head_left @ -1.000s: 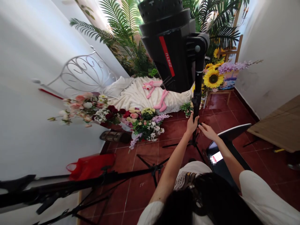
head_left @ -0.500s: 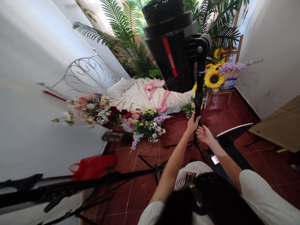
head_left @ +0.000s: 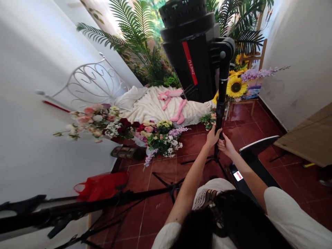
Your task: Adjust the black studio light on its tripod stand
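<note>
A black studio light (head_left: pixel 178 58) with a red stripe is mounted on top of a black light stand (head_left: pixel 221 95). My left hand (head_left: pixel 213 137) is wrapped around the stand's pole below the light. Just to the right, my right hand (head_left: pixel 227 146) has its thumb and fingers closed at a small dark knob (head_left: pixel 221 136) on the pole. The fingers partly hide the knob. The stand's legs (head_left: pixel 213 158) spread on the red tiled floor.
A second black stand (head_left: pixel 85 204) crosses the lower left near a red bag (head_left: pixel 103 185). Artificial flowers (head_left: pixel 166 138) front a bed with a white blanket (head_left: pixel 145 103) and a pink plush toy (head_left: pixel 180 112). A black chair (head_left: pixel 255 162) stands on the right beside a brown panel (head_left: pixel 308 133).
My right hand's fingers have drawn in closer around the knob and turned slightly. My left hand keeps its grip on the pole. The view has shifted a little.
</note>
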`<state>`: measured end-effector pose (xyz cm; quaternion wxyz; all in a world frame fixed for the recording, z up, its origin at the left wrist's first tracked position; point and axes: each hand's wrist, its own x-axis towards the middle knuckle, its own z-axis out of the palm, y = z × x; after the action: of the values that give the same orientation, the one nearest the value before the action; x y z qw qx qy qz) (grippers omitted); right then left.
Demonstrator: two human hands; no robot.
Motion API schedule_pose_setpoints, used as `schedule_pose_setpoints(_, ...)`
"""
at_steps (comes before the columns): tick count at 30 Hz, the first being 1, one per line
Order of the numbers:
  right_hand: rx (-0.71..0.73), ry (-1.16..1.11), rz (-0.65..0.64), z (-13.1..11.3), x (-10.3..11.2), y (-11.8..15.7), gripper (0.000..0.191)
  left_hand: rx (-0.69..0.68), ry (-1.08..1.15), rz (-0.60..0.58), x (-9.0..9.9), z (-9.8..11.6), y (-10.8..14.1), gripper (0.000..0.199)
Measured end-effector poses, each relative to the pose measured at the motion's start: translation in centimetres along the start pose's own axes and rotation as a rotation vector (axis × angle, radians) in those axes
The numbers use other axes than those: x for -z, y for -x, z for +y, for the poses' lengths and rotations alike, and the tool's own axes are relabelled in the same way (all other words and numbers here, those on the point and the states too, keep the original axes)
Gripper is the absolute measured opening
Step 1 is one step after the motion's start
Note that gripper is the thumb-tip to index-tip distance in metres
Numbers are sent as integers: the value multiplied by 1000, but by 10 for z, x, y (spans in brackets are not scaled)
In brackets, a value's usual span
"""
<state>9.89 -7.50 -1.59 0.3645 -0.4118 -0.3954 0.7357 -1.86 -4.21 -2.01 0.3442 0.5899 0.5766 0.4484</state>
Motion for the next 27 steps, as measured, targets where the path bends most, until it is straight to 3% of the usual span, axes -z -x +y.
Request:
schedule_pose_setpoints(4, 63, -232, -85, -6, -7, 8, 60, -11, 4, 3, 0, 2, 0, 34)
schedule_pose_setpoints(9, 3, -171, -119, -6, -2, 9, 58, -1, 22, 2, 1, 4, 1, 34)
schedule_pose_setpoints(12, -24, 58, 28, -1, 5, 7, 63, 7, 0, 12, 0, 3, 1, 36)
schedule_pose_setpoints(16, 272, 557, 304, -2, 16, 12, 62, -3, -2, 7, -2, -2, 0, 40)
schedule_pose_setpoints(18, 334, 824, 334, -7, 20, 16, 58, -9, 15, 5, -2, -4, 0, 42)
schedule_pose_setpoints(21, 289, 1137, 353, -19, 20, 19, 48, 2, 30, 8, -2, -6, -1, 42)
schedule_pose_setpoints(27, 245, 1464, 359, -27, 14, 19, 46, 20, 54, 14, -3, -6, -1, 40)
